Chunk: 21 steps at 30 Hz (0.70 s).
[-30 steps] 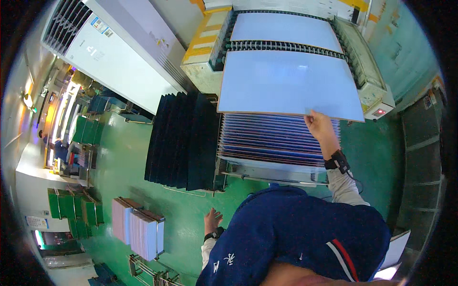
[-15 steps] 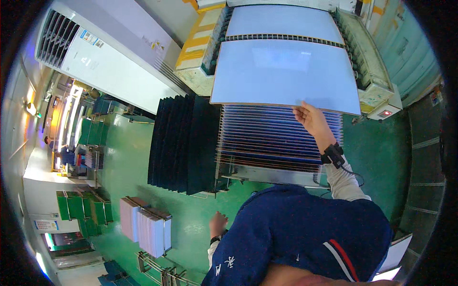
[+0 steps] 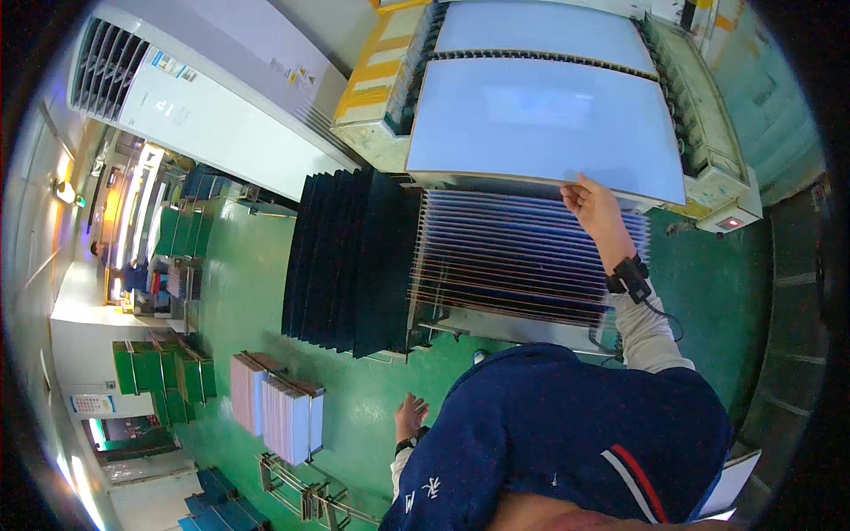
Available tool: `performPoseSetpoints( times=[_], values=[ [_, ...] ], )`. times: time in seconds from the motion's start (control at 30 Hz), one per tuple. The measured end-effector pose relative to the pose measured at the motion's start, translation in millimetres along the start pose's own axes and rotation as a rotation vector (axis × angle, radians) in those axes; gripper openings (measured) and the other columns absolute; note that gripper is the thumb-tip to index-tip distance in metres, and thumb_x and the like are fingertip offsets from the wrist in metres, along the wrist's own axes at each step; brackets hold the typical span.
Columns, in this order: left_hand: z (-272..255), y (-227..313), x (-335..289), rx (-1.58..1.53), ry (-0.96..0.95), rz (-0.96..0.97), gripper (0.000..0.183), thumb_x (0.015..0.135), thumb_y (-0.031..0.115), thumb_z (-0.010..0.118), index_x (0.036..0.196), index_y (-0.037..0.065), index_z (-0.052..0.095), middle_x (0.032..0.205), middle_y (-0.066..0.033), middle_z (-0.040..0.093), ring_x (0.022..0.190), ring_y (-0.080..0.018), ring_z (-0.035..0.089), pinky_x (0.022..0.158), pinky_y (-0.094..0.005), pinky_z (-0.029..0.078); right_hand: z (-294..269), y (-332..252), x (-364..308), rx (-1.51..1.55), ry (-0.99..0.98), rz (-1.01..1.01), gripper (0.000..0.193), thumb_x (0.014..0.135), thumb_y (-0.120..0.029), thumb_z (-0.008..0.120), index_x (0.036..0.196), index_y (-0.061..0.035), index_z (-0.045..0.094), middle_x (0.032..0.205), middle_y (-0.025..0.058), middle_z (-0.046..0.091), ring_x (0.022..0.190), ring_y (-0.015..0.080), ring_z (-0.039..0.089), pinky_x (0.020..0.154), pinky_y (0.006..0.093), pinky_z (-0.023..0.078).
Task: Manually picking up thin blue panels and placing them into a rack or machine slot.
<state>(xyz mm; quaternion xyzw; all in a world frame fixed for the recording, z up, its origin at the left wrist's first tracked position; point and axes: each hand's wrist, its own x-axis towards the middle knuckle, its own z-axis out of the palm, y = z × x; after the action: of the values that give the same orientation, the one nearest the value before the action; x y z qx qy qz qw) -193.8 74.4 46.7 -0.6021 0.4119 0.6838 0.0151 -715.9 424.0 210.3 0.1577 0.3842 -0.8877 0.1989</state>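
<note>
My right hand (image 3: 596,212) reaches forward and pinches the near edge of a large thin white panel (image 3: 531,115). That panel lies on a roller conveyor (image 3: 683,115), its near edge jutting over a rack. Behind it on the rollers is a second white panel (image 3: 549,31). Below my right hand, the rack holds many thin panels (image 3: 518,257) on edge in a tight row, their upper edges showing. My left hand (image 3: 410,416) hangs low beside my body, fingers loosely apart, holding nothing.
Left of the rack stands a batch of dark upright sheets (image 3: 341,265). A tall white air conditioner (image 3: 212,115) is at the far left. Pale stacked panels (image 3: 288,411), a metal frame (image 3: 310,496) and green boards (image 3: 164,376) stand on the green floor.
The view has shifted slightly, so the scene sits a little further right. My right hand stays at the panel's near edge. My left hand's fingers look more spread.
</note>
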Motion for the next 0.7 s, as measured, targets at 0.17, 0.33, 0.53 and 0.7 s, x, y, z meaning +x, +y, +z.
performPoseSetpoints(
  times=[0.17, 0.33, 0.53, 0.7],
  values=[
    [-1.9, -10.9, 3.3, -0.03, 0.005, -0.02, 0.06, 0.086, 0.038, 0.053, 0.122, -0.007, 0.037, 0.11, -0.0217, 0.053, 0.079, -0.0281, 0.061, 0.058, -0.031, 0.052, -8.0, -1.3, 13.0, 0.031, 0.01, 0.036, 0.025, 0.084, -0.021, 0.057, 0.094, 0.0018, 0.053, 0.091, 0.0154, 0.06, 0.082, 0.0228, 0.058, 0.071, 0.0316, 0.048],
    [-6.1, -22.5, -0.1, -0.045, 0.031, -0.027, 0.06, 0.086, 0.037, 0.053, 0.122, -0.007, 0.037, 0.111, -0.0223, 0.053, 0.08, -0.0295, 0.061, 0.056, -0.0313, 0.051, -8.8, -4.5, 21.1, 0.01, -0.041, 0.03, 0.025, 0.085, -0.022, 0.055, 0.094, 0.0014, 0.054, 0.092, 0.014, 0.06, 0.083, 0.0221, 0.058, 0.072, 0.0323, 0.048],
    [-5.4, -27.9, -12.8, -0.043, 0.049, -0.051, 0.06, 0.085, 0.037, 0.054, 0.122, -0.006, 0.037, 0.111, -0.0225, 0.053, 0.078, -0.0304, 0.062, 0.054, -0.0321, 0.051, -2.6, -12.4, 24.2, -0.007, -0.066, 0.02, 0.027, 0.086, -0.023, 0.054, 0.097, 0.0012, 0.054, 0.092, 0.0139, 0.06, 0.083, 0.0213, 0.057, 0.074, 0.032, 0.047],
    [-7.0, -32.6, -16.8, -0.055, 0.04, -0.065, 0.058, 0.086, 0.036, 0.053, 0.122, -0.006, 0.037, 0.111, -0.0221, 0.053, 0.083, -0.0316, 0.061, 0.059, -0.0349, 0.052, -4.4, -16.7, 36.4, 0.0, -0.055, 0.008, 0.027, 0.087, -0.024, 0.054, 0.098, 0.0003, 0.054, 0.092, 0.013, 0.059, 0.083, 0.0197, 0.057, 0.073, 0.0308, 0.048]
  ],
)
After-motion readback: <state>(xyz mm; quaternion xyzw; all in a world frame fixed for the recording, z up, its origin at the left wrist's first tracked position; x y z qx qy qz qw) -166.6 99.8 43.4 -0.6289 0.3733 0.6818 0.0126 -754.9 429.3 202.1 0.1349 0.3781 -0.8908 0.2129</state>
